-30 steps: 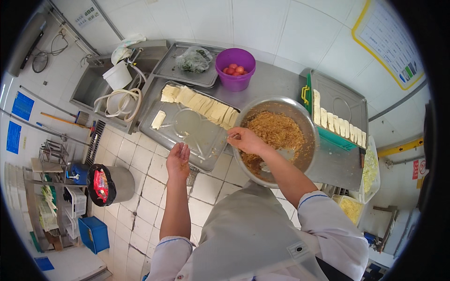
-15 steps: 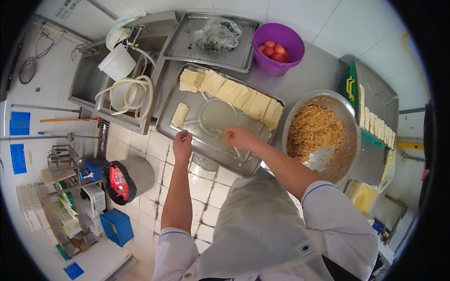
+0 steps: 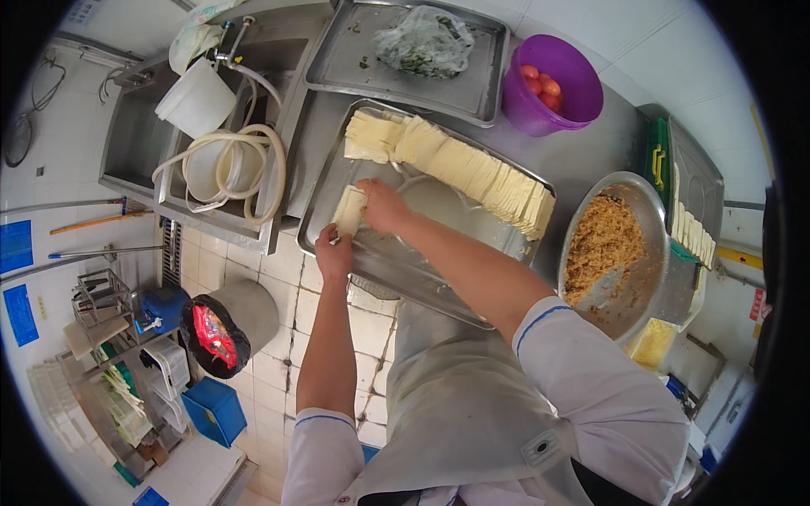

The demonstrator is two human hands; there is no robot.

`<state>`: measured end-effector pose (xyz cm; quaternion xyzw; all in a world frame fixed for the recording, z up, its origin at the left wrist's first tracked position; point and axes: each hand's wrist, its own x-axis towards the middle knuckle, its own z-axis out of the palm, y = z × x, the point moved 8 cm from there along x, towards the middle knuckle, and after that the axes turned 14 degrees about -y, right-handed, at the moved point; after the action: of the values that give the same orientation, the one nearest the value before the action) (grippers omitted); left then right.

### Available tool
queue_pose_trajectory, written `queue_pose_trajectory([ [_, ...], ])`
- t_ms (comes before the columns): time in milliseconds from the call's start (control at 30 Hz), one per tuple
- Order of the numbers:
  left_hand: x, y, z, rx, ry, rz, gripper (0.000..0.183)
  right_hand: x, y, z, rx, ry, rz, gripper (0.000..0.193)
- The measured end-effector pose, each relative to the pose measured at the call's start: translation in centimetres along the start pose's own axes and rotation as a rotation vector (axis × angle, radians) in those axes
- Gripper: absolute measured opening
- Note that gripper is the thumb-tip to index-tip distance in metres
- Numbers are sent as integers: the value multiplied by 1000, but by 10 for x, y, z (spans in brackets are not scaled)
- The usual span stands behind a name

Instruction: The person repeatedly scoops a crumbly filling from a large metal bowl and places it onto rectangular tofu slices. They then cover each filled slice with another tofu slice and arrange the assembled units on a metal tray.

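Observation:
A small pale yellow stack of thin sheets point(image 3: 348, 211) lies at the left end of a metal tray point(image 3: 439, 295). My right hand point(image 3: 383, 207) has its fingers closed on the far right side of this stack. At its near end, my left hand point(image 3: 334, 251) pinches with thumb and fingers bent. Along the tray's far side runs a long row of overlapping pale yellow sheets point(image 3: 464, 173), which neither hand touches. The fingertips of both hands are partly hidden.
A wide metal bowl of brown-orange filling point(image 3: 603, 244) stands right of the tray. Behind are a purple bucket with red tomatoes point(image 3: 553, 84) and another tray point(image 3: 354, 72) with a bag of greens point(image 3: 424, 42). A sink point(image 3: 135, 126) with a coiled hose is at left.
My right hand has moved left across the tray to the small stack. My left hand has come up against its near end. The view has shifted.

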<state>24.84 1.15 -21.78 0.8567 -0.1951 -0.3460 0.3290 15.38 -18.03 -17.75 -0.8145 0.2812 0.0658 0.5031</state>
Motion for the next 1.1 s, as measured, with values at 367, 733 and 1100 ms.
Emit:
queue_pose_trajectory([
  [367,-50,8,48,-1399,-263,-468,58,31,1,15,-184,-2,165,52],
  [733,-44,11,47,-1549,-234,-514,65,44,13,19,-176,-61,251,50],
  [1100,-50,22,36,-1578,-216,-529,68,36,10,25,-68,-142,257,41],
])
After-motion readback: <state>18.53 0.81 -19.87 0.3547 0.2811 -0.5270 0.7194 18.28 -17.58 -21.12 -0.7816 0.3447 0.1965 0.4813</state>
